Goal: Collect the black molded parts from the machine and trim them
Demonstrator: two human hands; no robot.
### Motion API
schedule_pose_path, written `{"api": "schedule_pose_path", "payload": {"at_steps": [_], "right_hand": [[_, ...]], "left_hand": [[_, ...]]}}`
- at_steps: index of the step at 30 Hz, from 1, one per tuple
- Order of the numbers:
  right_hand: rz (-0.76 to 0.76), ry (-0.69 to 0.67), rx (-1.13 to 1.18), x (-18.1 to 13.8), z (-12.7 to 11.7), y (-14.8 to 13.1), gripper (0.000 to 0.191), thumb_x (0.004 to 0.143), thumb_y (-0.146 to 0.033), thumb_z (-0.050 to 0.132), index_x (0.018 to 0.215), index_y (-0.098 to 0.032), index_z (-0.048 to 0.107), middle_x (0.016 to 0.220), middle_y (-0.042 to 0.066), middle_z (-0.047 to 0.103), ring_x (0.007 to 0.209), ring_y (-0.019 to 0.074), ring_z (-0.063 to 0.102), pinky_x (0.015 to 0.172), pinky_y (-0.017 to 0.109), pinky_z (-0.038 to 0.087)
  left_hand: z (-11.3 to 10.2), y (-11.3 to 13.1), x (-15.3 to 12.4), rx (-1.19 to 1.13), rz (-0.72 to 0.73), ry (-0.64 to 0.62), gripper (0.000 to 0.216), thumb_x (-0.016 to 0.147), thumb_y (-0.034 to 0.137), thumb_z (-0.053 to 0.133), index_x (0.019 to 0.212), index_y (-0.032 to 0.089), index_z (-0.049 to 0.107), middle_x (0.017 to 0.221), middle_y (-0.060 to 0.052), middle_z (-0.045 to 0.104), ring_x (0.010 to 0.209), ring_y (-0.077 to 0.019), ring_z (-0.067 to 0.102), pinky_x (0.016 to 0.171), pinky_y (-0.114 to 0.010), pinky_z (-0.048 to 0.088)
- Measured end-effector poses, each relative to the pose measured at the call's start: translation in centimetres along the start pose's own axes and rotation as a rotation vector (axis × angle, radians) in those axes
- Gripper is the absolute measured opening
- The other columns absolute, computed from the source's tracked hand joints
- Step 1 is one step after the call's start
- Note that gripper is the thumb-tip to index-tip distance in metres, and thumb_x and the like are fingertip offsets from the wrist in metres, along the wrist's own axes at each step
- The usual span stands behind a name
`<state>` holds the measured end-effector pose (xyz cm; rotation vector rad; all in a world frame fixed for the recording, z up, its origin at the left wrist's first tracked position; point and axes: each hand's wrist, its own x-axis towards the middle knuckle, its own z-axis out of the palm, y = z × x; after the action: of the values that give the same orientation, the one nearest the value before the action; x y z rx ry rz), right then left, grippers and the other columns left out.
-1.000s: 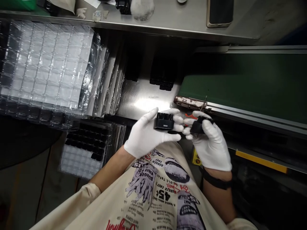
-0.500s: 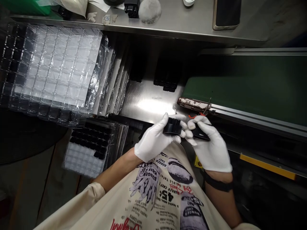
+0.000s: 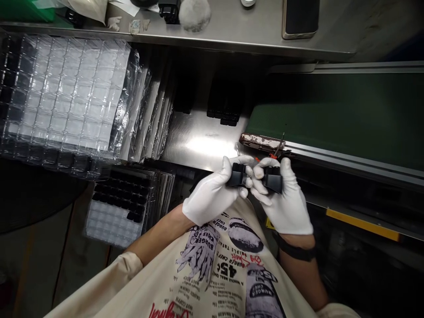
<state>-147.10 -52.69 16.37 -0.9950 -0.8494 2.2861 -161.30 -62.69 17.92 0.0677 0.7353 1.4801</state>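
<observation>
Both of my hands wear white gloves and meet in front of the printed apron (image 3: 228, 265). My left hand (image 3: 212, 190) is closed around a small black plastic part (image 3: 236, 175), gripped between thumb and fingers. A similar black plastic part (image 3: 273, 180) sits in my right hand (image 3: 288, 203), its broad face turned up and the thumb upright beside it. The fingertips of the two hands nearly touch. What exactly these parts are, I cannot make out.
Clear compartment trays (image 3: 76, 97) are stacked at the left, with another tray (image 3: 112, 221) of black parts below. More black parts (image 3: 225, 106) stand on the metal table (image 3: 188, 137). A green conveyor belt (image 3: 331, 115) runs right. A phone (image 3: 300, 17) lies on the upper shelf.
My right hand has turned the black part, and its thumb has lifted from across it to upright. The left hand keeps its hold. The whole view has shifted slightly.
</observation>
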Motion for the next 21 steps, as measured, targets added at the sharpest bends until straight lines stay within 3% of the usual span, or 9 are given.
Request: {"api": "schedule_pose_path", "payload": {"at_steps": [4,11,18,21], "right_hand": [[-0.012,0.014,-0.064,-0.3,-0.5,-0.1,0.055,0.092,-0.08,0.079,0.11,-0.029,0.072,0.089,0.0,0.067,0.07,0.0117,0.066,0.045,0.019,0.044],[-0.025,-0.032,-0.066,-0.4,-0.5,-0.6,0.055,0.087,-0.079,0.085,0.106,-0.028,0.075,0.091,0.0,0.066,0.064,0.0093,0.055,0.042,0.021,0.034],[-0.035,-0.072,-0.067,-0.2,-0.5,-1.2,0.039,0.104,-0.067,0.068,0.11,-0.03,0.077,0.105,0.005,0.07,0.075,0.0159,0.059,0.049,0.027,0.041],[-0.022,-0.08,-0.028,-0.1,-0.4,-1.3,0.035,0.105,-0.06,0.065,0.11,-0.028,0.078,0.109,0.007,0.07,0.077,0.017,0.058,0.049,0.027,0.04]], "left_hand": [[0.0,-0.2,0.3,0.048,-0.01,-0.024,0.043,0.11,0.058,0.067,0.13,0.021,0.077,0.126,-0.013,0.072,0.103,-0.0199,0.067,0.083,-0.029,0.056],[0.2,-0.2,0.8,0.017,-0.005,-0.04,0.036,0.115,0.05,0.061,0.127,0.021,0.078,0.119,-0.012,0.071,0.103,-0.0198,0.067,0.082,-0.027,0.055],[0.3,0.3,1.1,-0.007,0.019,-0.042,0.03,0.112,0.047,0.065,0.119,0.021,0.079,0.111,-0.009,0.065,0.095,-0.018,0.061,0.079,-0.027,0.054],[0.1,0.5,1.2,0.018,0.037,-0.038,0.029,0.111,0.049,0.067,0.116,0.023,0.079,0.11,-0.008,0.063,0.094,-0.0178,0.061,0.081,-0.027,0.055]]}}
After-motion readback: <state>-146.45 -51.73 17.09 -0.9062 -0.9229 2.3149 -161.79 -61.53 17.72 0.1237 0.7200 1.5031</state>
